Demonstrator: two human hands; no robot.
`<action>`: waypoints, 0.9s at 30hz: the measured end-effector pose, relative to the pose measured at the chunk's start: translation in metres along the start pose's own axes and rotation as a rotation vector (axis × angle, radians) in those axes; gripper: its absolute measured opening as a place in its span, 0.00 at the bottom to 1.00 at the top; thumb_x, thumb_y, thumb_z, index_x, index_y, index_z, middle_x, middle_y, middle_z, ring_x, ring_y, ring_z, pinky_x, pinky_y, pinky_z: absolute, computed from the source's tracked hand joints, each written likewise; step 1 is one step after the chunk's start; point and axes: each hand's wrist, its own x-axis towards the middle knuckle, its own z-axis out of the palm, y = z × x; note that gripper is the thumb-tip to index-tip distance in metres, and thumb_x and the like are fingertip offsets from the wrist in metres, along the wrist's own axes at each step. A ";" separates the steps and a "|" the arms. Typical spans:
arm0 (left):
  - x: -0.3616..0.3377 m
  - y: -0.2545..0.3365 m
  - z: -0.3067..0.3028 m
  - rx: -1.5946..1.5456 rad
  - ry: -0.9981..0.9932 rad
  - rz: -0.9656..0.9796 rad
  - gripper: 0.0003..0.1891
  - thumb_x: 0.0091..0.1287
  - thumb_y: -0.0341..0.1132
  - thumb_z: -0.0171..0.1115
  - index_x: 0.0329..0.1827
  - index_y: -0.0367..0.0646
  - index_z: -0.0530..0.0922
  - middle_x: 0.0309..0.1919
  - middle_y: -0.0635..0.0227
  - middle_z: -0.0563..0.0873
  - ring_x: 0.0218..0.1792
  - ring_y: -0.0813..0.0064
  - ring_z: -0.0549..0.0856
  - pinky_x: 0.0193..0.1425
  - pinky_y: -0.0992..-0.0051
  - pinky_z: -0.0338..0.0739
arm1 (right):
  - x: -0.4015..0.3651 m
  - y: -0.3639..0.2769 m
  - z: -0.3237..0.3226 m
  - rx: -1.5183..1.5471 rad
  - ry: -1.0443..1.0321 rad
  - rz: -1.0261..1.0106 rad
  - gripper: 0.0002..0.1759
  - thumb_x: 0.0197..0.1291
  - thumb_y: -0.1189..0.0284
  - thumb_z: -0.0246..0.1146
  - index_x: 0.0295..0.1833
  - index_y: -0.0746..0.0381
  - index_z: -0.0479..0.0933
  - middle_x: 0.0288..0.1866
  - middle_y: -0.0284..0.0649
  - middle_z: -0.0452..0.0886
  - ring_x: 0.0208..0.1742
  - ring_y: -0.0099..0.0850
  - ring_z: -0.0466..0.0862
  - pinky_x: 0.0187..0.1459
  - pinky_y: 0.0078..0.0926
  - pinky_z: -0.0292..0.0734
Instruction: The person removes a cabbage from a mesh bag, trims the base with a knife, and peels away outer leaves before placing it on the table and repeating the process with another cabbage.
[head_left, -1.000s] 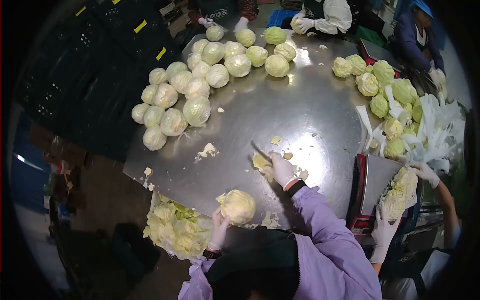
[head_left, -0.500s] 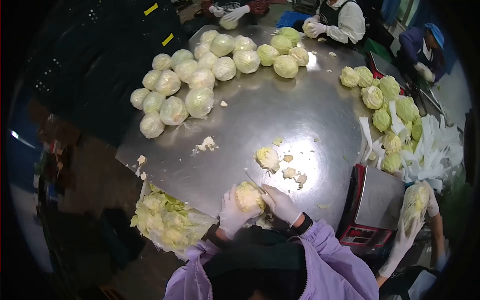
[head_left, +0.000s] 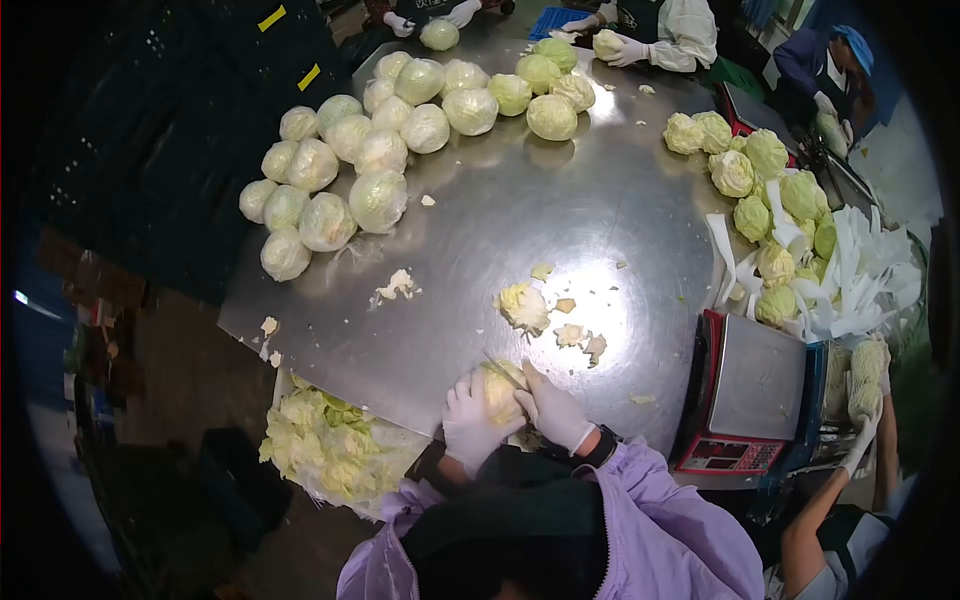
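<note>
Both my hands are in white gloves at the near edge of the metal table. A pale cabbage (head_left: 501, 398) is gripped by my left hand (head_left: 474, 420), its fingers spread along the left side. My right hand (head_left: 558, 412) is closed round a knife (head_left: 502, 370), whose blade lies against the top of the cabbage; the handle is mostly hidden in the glove. Just beyond them lies a trimmed cabbage piece (head_left: 523, 306), with cut scraps (head_left: 570, 335) to its right.
Wrapped cabbages (head_left: 379, 201) cover the table's far left. Unwrapped cabbages (head_left: 732, 173) and white netting (head_left: 850, 275) lie right, beyond a red scale (head_left: 760, 385). A bag of leaves (head_left: 330, 440) hangs at the left edge. Several gloved co-workers stand around the table.
The cabbage has turned between my hands, and the knife blade has shifted over its top. At the right, a co-worker's hands have moved a netted cabbage farther from the scale. The view has shifted slightly.
</note>
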 end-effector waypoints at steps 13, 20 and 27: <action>0.006 0.005 0.002 0.172 0.025 0.102 0.48 0.40 0.55 0.76 0.63 0.40 0.67 0.50 0.57 0.74 0.47 0.58 0.76 0.45 0.62 0.73 | 0.004 0.013 0.005 -0.036 0.005 0.059 0.28 0.68 0.58 0.53 0.66 0.63 0.64 0.49 0.56 0.79 0.44 0.54 0.81 0.44 0.47 0.76; 0.002 0.006 -0.005 0.209 0.010 0.134 0.51 0.37 0.60 0.76 0.62 0.40 0.68 0.52 0.57 0.74 0.50 0.57 0.75 0.48 0.63 0.73 | 0.022 0.044 -0.017 0.090 -0.017 0.171 0.21 0.66 0.56 0.52 0.57 0.57 0.74 0.43 0.51 0.82 0.44 0.51 0.82 0.46 0.46 0.75; -0.027 -0.038 -0.012 -0.323 0.032 0.077 0.50 0.39 0.44 0.82 0.65 0.37 0.64 0.56 0.53 0.71 0.57 0.53 0.73 0.61 0.60 0.71 | 0.054 0.076 0.015 -0.074 0.109 0.199 0.15 0.59 0.60 0.58 0.42 0.61 0.74 0.31 0.53 0.81 0.35 0.51 0.82 0.38 0.44 0.76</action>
